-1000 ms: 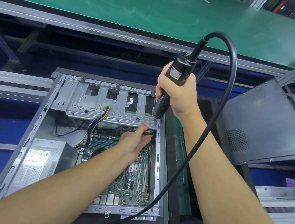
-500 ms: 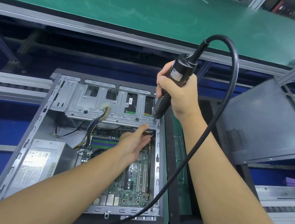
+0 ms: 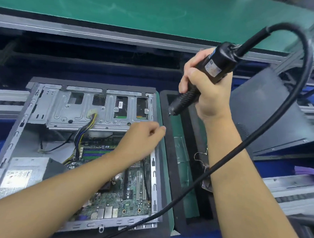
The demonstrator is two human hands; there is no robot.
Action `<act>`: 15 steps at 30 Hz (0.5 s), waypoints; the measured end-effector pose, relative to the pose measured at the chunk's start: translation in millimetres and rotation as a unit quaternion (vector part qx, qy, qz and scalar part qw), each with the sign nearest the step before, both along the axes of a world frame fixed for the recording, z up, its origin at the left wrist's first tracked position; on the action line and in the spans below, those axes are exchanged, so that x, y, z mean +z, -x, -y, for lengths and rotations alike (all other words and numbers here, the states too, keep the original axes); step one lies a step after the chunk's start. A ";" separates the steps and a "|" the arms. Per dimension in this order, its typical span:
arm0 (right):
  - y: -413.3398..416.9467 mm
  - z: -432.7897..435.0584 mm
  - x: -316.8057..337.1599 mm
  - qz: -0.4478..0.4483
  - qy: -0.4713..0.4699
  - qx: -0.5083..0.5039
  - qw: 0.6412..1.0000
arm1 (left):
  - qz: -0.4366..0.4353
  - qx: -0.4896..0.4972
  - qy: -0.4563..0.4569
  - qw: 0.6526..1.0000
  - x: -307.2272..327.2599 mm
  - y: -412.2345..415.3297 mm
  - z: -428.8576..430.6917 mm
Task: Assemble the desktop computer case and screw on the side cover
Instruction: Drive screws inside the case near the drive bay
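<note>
Found the desktop computer case (image 3: 14, 139) lying on its side at lower left of the head view, open face up, side cover (image 3: 266, 116) not yet on. Saw that cover as a dark panel tilted well apart to the right, beyond a black foam tray (image 3: 169, 166) set just beside the case. Noted a green conveyor belt (image 3: 139, 12) running across the far side.

Made out inside the case a metal drive cage (image 3: 75, 113) at the far end, a power supply (image 3: 24, 174) at near left, a green motherboard (image 3: 133, 195) at near right, and a wire bundle (image 3: 83, 131) dropping from cage to board.

Held the black electric screwdriver (image 3: 215, 67) in the right hand (image 3: 209, 96), fingers clenched round its ribbed grip. Pointed the bit down and left, in the air above the far end of the foam tray, touching nothing. Traced a thick black cable (image 3: 307, 58) arching from the tool's top, round to the right, down across the right forearm and over the near edge of the case.

Reached the left hand (image 3: 143, 136) over the open case to its right rim, next to the near edge of the drive cage. Saw its fingers curled inward and motion-blurred; could not tell whether grasping anything
</note>
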State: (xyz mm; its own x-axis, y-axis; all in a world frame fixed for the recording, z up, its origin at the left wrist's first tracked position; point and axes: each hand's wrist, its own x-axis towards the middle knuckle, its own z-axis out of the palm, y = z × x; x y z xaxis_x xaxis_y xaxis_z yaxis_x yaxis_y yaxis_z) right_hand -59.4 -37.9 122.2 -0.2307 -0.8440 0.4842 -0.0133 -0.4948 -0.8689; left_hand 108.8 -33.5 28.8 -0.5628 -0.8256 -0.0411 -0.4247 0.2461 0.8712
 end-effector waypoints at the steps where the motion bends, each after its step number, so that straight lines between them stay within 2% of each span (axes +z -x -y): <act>1: 7.6 -7.1 -2.2 0.000 -0.002 -0.008 1.000 | 0.039 -0.046 0.038 0.997 2.8 11.4 -0.4; 4: 31.4 -30.3 -11.9 0.005 -0.021 -0.024 0.999 | 0.181 -0.168 0.119 0.962 1.8 52.9 -5.0; 9: 66.1 -65.3 -33.2 0.005 -0.063 -0.055 0.996 | 0.371 -0.286 0.097 0.878 -36.7 116.6 -14.7; 12: 81.2 -85.5 -49.1 0.015 -0.078 -0.064 0.995 | 0.415 -0.346 0.097 0.836 -68.5 142.6 -13.9; 15: 93.9 -104.0 -66.9 0.033 -0.096 -0.066 0.993 | 0.413 -0.415 0.130 0.800 -98.4 162.9 -17.2</act>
